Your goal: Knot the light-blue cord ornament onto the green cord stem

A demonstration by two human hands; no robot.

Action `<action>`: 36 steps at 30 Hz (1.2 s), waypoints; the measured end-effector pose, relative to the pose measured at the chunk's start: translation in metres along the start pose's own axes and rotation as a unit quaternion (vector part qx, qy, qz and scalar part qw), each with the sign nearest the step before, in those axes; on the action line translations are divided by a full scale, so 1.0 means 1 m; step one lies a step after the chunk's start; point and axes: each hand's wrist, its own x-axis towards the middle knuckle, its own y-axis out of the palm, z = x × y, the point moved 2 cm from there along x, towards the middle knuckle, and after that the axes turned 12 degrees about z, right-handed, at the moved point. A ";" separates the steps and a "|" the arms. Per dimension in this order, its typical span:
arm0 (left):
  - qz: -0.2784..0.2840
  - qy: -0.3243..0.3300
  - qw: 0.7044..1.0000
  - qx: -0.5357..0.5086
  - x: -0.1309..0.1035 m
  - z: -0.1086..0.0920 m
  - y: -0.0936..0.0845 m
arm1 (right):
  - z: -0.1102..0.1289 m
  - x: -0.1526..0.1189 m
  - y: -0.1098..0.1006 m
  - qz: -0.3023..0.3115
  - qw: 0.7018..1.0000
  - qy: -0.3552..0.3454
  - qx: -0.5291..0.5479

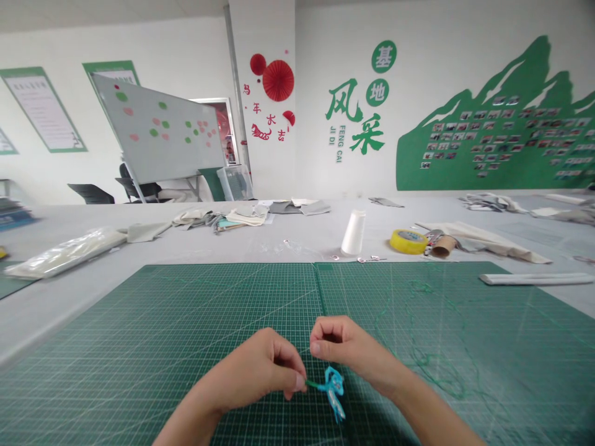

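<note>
1. The left hand (pixel 267 367) is pinching a green stem (pixel 312 384), apparently leaving its blue loops (pixel 335 385) uncovered below the right hand (pixel 351 345).
2. The right hand is holding its fingers curled; whether they are gripping anything, I cannot tell.

The left hand (pixel 260 370) hides one end of the green stem (pixel 313 384), and wall photos (pixel 488 140) are indistinct.

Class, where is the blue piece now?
In the head view, the blue piece is low, just right of centre, its green stem pinched in the left hand, near the right hand.
</note>
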 end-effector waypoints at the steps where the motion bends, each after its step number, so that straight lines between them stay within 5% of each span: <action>1: -0.005 -0.003 1.000 0.007 0.000 0.001 0.000 | 0.001 0.000 0.001 -0.006 1.000 -0.001 -0.021; 8: -0.059 -0.018 0.996 0.057 0.004 0.004 0.001 | 0.013 -0.002 0.009 -0.088 0.967 -0.024 -0.239; 16: -0.186 -0.020 0.979 0.084 0.007 0.010 -0.010 | 0.020 -0.011 0.026 -0.140 0.846 -0.090 -0.506; 20: -0.227 -0.005 0.972 0.054 0.006 0.007 -0.015 | 0.016 -0.009 0.030 -0.142 0.815 -0.098 -0.553; 25: -0.239 0.002 0.971 -0.018 0.004 0.002 -0.017 | 0.012 -0.006 0.032 -0.145 0.838 -0.091 -0.519; 36: -0.189 0.017 0.971 -0.144 0.001 -0.001 -0.017 | -0.005 0.002 0.023 -0.182 0.952 -0.032 -0.246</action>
